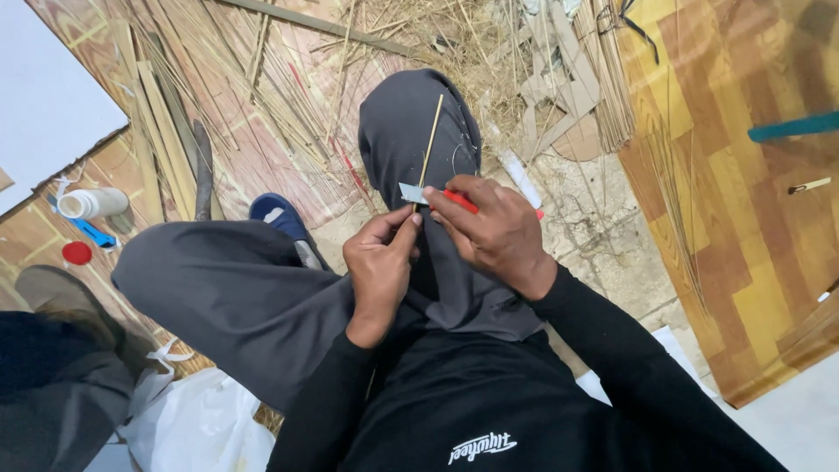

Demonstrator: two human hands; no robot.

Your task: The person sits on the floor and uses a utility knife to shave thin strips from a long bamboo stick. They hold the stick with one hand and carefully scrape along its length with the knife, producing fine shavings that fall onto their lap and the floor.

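Left hand (380,267): pinches thin stick (428,144) at its lower end, frame centre
Right hand (498,232): clenched on red-handled knife (461,201); blade touching stick

Single head-worn view, steeply downward, close over lap and floor

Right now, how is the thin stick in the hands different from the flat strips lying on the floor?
The thin stick is round and very slender; the flat strips are wide and flat. The stick stands nearly upright, pinched by the left hand against a blade held in the right hand; the strips lie loose on the floor, untouched. Both are pale yellow-tan and long.
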